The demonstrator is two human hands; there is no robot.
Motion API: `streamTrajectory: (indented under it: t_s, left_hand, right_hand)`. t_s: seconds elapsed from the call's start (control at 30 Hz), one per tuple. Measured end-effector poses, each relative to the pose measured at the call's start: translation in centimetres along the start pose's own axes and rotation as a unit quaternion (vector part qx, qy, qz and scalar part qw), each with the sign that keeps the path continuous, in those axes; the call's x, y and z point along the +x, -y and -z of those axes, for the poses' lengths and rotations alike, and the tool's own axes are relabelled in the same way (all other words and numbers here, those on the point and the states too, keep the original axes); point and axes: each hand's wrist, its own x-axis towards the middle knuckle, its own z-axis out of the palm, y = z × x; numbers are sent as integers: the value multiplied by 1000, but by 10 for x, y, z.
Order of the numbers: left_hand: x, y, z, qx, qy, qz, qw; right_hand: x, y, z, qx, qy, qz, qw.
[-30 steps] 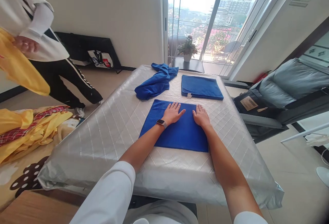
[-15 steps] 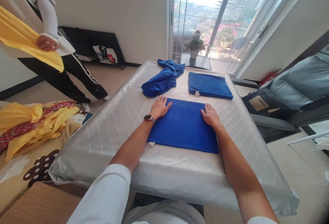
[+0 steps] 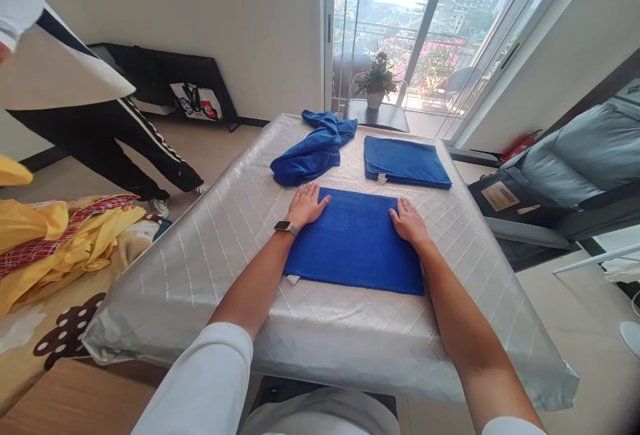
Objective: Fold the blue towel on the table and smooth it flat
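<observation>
A blue towel point(image 3: 355, 242) lies flat in a rectangle on the silver-covered table point(image 3: 225, 235), a small white tag at its near left corner. My left hand point(image 3: 307, 206) rests on its far left corner, fingers stretched out and thumb apart. On the far right corner lies my right hand point(image 3: 409, 220), also flat with the fingers extended. Beyond my right hand sits a folded stack of blue towels point(image 3: 407, 160) with a white tag. A crumpled blue towel point(image 3: 315, 150) lies beyond my left hand.
To the left, yellow cloths point(image 3: 95, 248) and a red checked cloth lie on a patterned bedspread point(image 3: 30, 328). Another person point(image 3: 65, 75) stands at the left. A potted plant point(image 3: 376, 82) stands on a chair past the table; a grey armchair point(image 3: 565, 182) is at the right.
My hands keep their places on the flat towel. The other person has shifted left, and the yellow cloth they held is now mostly out of view. The view has shifted slightly.
</observation>
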Motion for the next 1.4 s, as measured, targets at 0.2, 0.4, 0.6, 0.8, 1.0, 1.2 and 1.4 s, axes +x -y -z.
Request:
streamTrajectory:
  t_s: [0.2,0.4,0.6,0.8,1.0,1.2,1.4]
  left_hand:
    - [-1,-2,1,-3,4,3,1000]
    - [-2,-3,0,3,-12,-4,1000]
    - [-3,-3,1,12,-10,-2,1000]
    - [-5,-4,3,14,-24,-11,1000]
    - [-5,-4,4,21,-17,-11,1000]
    - [-5,-5,6,24,1,-7,1000]
    - [-8,-6,14,35,-16,0,999]
  right_hand:
    - [-2,0,4,-10,-64,55,996]
    - [4,-4,0,6,-7,42,999]
    - [5,-4,-2,4,-2,21,1000]
    - [5,-2,-2,5,-8,5,1000]
    - [3,0,-1,6,-7,2,1000]
    - [3,0,0,13,-1,-3,1000]
    - [4,1,-1,23,-3,-4,1000]
